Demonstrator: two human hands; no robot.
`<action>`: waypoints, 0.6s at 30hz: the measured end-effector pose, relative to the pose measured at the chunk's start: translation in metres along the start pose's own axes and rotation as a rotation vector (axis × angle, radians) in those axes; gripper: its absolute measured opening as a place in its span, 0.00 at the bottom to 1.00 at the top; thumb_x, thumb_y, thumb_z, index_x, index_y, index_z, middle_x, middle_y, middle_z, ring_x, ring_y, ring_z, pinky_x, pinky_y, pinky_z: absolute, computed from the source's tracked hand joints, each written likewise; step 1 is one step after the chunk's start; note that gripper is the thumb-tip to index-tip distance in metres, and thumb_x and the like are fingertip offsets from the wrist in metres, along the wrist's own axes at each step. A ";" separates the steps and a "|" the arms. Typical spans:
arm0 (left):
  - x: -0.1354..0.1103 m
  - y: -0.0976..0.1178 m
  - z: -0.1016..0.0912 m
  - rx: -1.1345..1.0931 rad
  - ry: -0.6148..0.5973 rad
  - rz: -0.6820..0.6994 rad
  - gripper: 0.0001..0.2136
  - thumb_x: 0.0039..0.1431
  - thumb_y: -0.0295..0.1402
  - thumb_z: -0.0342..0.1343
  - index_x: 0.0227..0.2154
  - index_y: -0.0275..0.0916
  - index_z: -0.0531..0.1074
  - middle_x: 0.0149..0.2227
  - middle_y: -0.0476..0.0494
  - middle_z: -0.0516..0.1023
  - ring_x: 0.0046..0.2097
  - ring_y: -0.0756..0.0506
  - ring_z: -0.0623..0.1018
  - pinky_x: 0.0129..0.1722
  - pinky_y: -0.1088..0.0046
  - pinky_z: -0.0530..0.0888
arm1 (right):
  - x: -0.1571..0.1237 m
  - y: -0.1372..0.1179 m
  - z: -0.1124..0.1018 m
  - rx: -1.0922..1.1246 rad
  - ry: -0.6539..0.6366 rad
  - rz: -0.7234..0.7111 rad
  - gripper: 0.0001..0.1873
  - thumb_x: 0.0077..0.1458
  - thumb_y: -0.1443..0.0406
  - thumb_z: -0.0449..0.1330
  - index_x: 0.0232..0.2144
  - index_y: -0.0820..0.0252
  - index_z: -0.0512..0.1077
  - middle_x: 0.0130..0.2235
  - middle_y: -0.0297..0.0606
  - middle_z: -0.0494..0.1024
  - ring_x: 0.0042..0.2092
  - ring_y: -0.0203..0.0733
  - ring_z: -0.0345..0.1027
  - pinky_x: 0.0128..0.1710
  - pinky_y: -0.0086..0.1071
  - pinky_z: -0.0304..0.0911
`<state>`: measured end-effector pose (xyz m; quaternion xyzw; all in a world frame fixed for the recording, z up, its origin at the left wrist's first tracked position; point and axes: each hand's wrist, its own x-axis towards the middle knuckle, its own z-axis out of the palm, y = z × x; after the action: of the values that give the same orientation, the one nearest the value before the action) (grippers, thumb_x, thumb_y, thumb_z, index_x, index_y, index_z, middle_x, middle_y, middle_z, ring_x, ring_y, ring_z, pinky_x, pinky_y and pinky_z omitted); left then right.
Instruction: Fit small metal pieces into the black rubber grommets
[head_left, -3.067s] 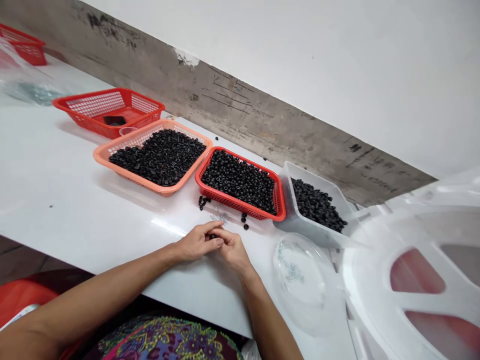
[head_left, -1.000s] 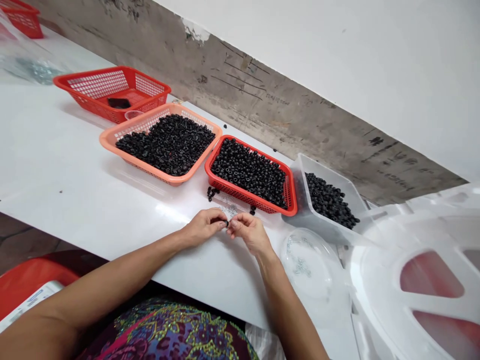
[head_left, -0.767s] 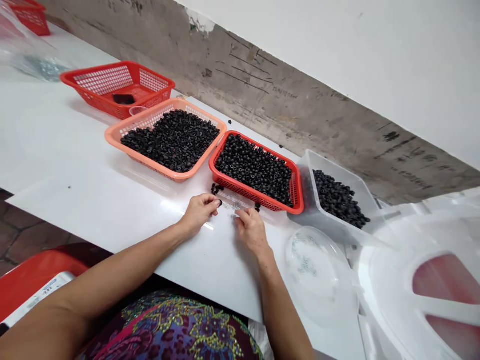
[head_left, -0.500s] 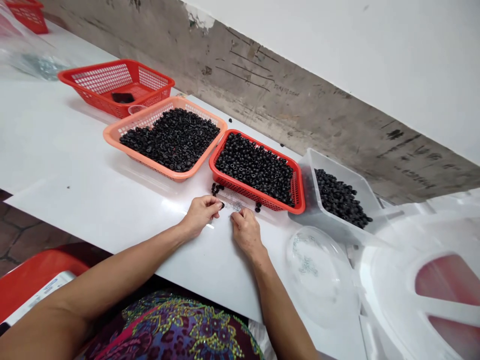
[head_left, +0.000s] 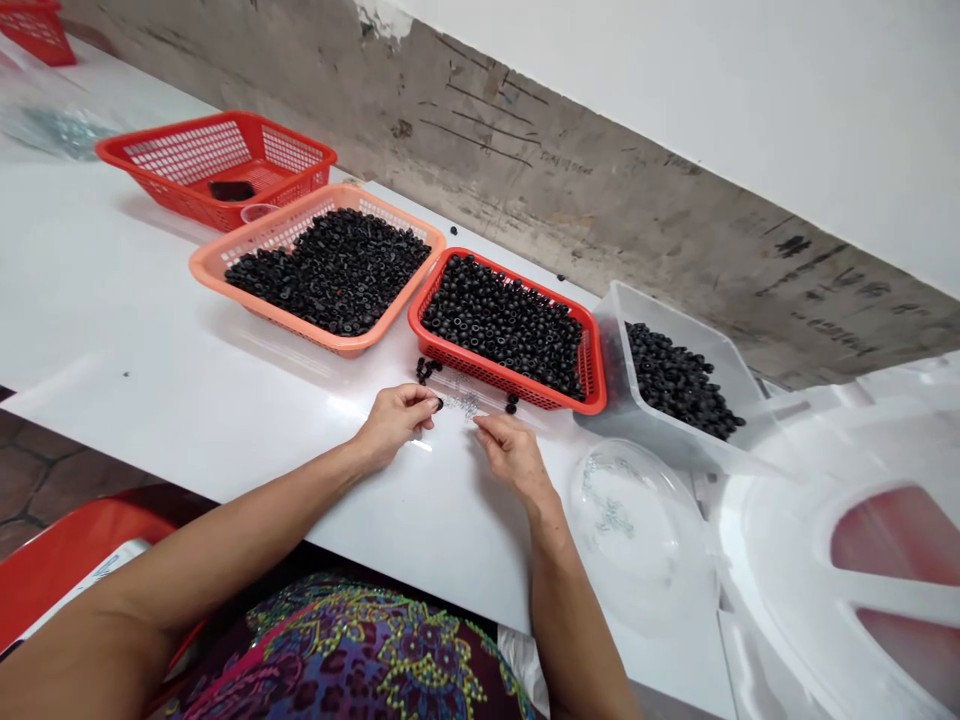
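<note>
Between the thumb and fingers of my left hand (head_left: 399,424) is a small round black part (head_left: 439,404). My right hand (head_left: 516,455) is pinched closed a little to its right, over the table; whatever its fingertips hold is too small to make out. A scatter of tiny shiny metal pieces (head_left: 463,402) lies on the white table just beyond and between my hands. Close to it stands a red basket (head_left: 491,370) filled with black ring-like parts (head_left: 502,325). A few loose black parts (head_left: 428,369) rest against the basket's front, left of the metal pieces.
Left of the red basket is an orange basket (head_left: 300,322) of flat black pieces, with another red basket (head_left: 150,190) behind. On the right are a clear bin (head_left: 622,345) of black parts, a clear round lid (head_left: 637,530) with small pieces, and a white plastic stool (head_left: 765,560).
My right hand has shifted slightly right, away from the left, and its fingers are more extended. The left hand still holds the black part. The whole view has shifted a little.
</note>
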<state>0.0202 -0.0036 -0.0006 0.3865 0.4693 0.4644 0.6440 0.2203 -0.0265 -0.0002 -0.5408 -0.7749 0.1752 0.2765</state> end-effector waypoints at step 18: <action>-0.001 -0.001 0.001 -0.027 -0.055 -0.031 0.08 0.45 0.31 0.61 0.27 0.31 0.71 0.22 0.48 0.73 0.22 0.53 0.72 0.21 0.79 0.64 | 0.002 0.016 0.004 -0.371 -0.060 0.286 0.15 0.53 0.67 0.53 0.42 0.64 0.71 0.36 0.44 0.72 0.38 0.45 0.66 0.40 0.34 0.60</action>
<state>0.0217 -0.0046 -0.0011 0.3830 0.4512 0.4499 0.6688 0.2293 -0.0193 -0.0116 -0.6810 -0.7173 0.0834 0.1216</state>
